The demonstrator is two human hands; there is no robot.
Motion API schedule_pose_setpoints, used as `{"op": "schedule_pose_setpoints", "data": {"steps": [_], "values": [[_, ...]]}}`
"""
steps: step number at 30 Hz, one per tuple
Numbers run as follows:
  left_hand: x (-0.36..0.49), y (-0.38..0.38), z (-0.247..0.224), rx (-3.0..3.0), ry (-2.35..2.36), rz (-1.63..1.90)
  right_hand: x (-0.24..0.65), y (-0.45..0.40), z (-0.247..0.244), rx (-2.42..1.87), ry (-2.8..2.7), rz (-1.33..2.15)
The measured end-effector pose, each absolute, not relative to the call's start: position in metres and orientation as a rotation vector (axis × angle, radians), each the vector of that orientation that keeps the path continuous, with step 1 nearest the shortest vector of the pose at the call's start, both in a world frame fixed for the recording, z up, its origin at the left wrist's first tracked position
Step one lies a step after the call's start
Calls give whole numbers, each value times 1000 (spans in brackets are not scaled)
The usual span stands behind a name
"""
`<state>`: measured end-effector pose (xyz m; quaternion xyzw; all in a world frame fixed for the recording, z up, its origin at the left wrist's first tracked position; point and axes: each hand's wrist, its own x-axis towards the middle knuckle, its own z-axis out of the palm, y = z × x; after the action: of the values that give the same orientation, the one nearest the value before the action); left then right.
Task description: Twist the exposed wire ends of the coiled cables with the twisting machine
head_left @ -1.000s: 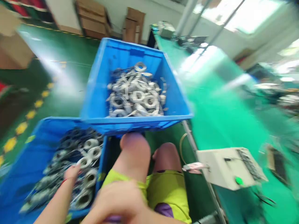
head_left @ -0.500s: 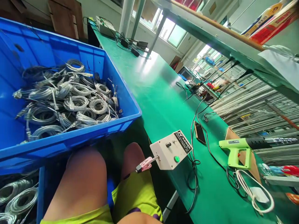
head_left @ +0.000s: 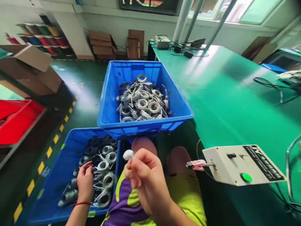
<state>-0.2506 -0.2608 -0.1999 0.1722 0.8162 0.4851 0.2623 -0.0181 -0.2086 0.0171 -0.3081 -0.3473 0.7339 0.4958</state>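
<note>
My right hand (head_left: 148,175) is raised over my lap, its fingers pinched round a small white piece (head_left: 128,154). My left hand (head_left: 85,182) reaches into the lower blue bin (head_left: 56,175), beside coiled cables (head_left: 103,166); its fingers are slightly spread, and nothing can be made out in them. More coiled cables (head_left: 142,102) fill part of the upper blue bin (head_left: 145,125) in front of me. To the right, a beige control box (head_left: 242,164) with a green button has a pink clip (head_left: 197,164) on its shaft.
A green table (head_left: 230,103) stretches along the right, with black leads at its far end. A red bin (head_left: 18,119) and an open carton (head_left: 35,69) stand on the left. Wire spools (head_left: 44,36) are behind them.
The view has swung left. Both hands have come into view, the left in the lower bin, the right pinching a white piece. The heat gun and phone have left view.
</note>
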Motion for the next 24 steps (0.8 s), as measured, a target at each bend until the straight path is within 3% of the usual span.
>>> {"op": "schedule_pose_setpoints", "data": {"steps": [3, 13, 24], "values": [[-254, -277, -168, 584, 2104, 1453, -1, -212, 4, -626, -669, 1894], [-135, -273, -12, 1544, 1425, 1529, 31, -235, 2, -439, -531, 1970], [-87, -262, 17, 1671, 1206, 1387, 53, -244, -7, -433, -436, 1984]]}}
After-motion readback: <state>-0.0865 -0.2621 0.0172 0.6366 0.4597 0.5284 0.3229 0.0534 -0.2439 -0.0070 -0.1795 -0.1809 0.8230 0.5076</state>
